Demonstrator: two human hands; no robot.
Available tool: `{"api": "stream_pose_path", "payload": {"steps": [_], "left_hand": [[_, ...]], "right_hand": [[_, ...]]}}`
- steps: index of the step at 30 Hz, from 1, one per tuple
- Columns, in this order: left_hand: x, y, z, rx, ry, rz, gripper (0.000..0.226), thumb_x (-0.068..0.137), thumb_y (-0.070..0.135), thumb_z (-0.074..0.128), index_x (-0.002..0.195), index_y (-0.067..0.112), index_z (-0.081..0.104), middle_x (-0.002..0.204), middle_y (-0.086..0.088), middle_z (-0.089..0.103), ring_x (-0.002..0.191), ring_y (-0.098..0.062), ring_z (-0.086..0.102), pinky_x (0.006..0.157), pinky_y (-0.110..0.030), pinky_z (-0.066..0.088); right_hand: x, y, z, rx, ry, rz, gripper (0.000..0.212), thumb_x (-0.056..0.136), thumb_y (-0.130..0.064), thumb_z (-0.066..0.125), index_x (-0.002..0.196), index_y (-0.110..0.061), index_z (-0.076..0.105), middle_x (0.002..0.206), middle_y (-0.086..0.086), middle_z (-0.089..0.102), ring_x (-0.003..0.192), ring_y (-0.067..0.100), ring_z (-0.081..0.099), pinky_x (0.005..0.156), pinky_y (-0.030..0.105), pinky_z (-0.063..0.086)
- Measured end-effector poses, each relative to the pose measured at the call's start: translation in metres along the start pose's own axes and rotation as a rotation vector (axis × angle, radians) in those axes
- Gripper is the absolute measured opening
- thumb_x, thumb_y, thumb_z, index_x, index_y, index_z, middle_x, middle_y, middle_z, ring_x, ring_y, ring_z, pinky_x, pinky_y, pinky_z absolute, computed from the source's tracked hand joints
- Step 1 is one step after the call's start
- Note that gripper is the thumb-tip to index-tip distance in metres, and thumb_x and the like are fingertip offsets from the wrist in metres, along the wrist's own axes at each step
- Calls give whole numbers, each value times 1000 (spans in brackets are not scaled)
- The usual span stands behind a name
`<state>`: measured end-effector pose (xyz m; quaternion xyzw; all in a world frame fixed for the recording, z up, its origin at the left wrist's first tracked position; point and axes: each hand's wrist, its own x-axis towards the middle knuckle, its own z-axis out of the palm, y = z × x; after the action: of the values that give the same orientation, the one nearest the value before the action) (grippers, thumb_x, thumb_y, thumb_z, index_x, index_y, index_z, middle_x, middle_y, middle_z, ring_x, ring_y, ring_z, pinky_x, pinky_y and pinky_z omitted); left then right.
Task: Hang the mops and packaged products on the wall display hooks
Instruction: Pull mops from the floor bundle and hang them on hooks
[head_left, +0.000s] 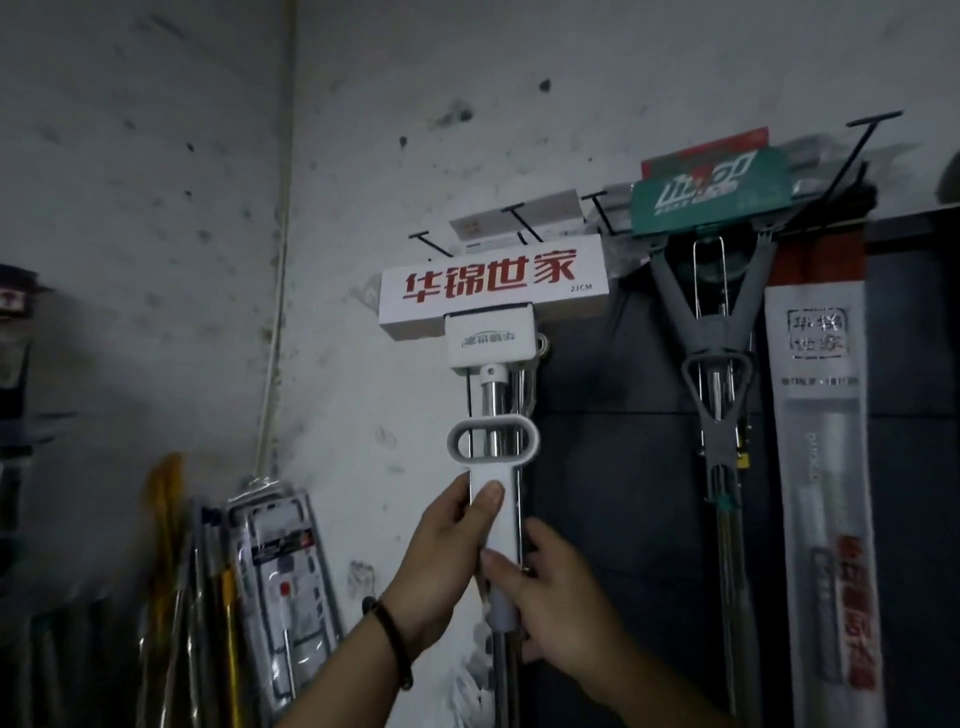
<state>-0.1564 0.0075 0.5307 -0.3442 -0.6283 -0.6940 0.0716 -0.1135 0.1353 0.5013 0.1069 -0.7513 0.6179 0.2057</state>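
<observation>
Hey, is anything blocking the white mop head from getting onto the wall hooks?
Partly. The left hand and right hand grip the white mop just below the black hooks, but another white boxed head appears to sit on them right behind it.

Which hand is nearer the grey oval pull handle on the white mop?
Left. The left hand grips the white mop just below the grey oval pull handle; the right hand grips it lower down, farther away.

Black hooks (860, 148) on a stained white wall (363, 130)
Hung there: gray mop (722, 332) with teal-sleeved head, long packaged product (821, 415) just beside.
</observation>
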Motion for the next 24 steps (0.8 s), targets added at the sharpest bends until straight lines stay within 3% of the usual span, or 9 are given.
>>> {"api": "stream_pose_path", "payload": {"steps": [3, 6, 7, 10, 12, 16, 21, 24], "left_hand": [[37, 10, -18, -19, -18, 31, 29, 108, 31, 51, 124, 15, 69, 114, -11, 77, 105, -27, 75, 83, -35, 62], [70, 24, -33, -24, -22, 91, 29, 107, 33, 52, 121, 15, 70, 107, -15, 77, 89, -27, 74, 63, -29, 59], [78, 29, -38, -24, -20, 113, 29, 107, 34, 52, 120, 15, 70, 107, -15, 77, 90, -30, 74, 66, -32, 61], [96, 43, -52, -41, -37, 141, 30, 108, 35, 51, 120, 16, 71, 110, -15, 77, 104, -36, 74, 95, -53, 59], [103, 44, -64, -62, -61, 143, 30, 108, 36, 50, 122, 19, 71, 114, -13, 76, 108, -34, 73, 102, -56, 55], [101, 34, -83, -89, -96, 141, 29, 108, 33, 48, 123, 22, 70, 115, -12, 76, 110, -32, 73, 102, -55, 55], [90, 22, -100, -97, -95, 148, 28, 108, 30, 47, 122, 24, 71, 111, -6, 78, 107, -27, 75, 93, -41, 61], [82, 20, -107, -102, -71, 165, 28, 107, 30, 48, 121, 25, 72, 113, -1, 78, 108, -22, 74, 99, -49, 57]], "right_hand": [[28, -24, 11, -21, 55, -56, 13, 102, -31, 66, 112, -39, 67, 95, -5, 79, 88, 20, 79, 80, 54, 66], [56, -44, 23, -77, 128, -119, 8, 101, -33, 65, 107, -37, 67, 92, -5, 79, 86, 18, 78, 81, 55, 65], [65, -49, 28, -101, 152, -137, 7, 101, -35, 64, 106, -39, 68, 92, -5, 79, 85, 18, 78, 80, 56, 65], [86, -62, 41, -119, 189, -153, 7, 98, -40, 64, 104, -41, 67, 92, -3, 79, 83, 19, 78, 79, 57, 65], [95, -68, 52, -101, 189, -147, 9, 97, -40, 64, 105, -41, 67, 91, 0, 79, 82, 21, 78, 77, 57, 65], [97, -62, 77, -57, 198, -88, 8, 99, -37, 66, 107, -40, 66, 91, 1, 79, 83, 16, 79, 73, 47, 67], [92, -45, 102, -107, 268, -131, 9, 96, -40, 66, 104, -38, 64, 84, 2, 78, 72, 16, 77, 67, 37, 63], [86, -41, 112, -136, 306, -185, 13, 98, -35, 66, 110, -38, 65, 85, -3, 78, 72, 9, 75, 66, 22, 57]]}}
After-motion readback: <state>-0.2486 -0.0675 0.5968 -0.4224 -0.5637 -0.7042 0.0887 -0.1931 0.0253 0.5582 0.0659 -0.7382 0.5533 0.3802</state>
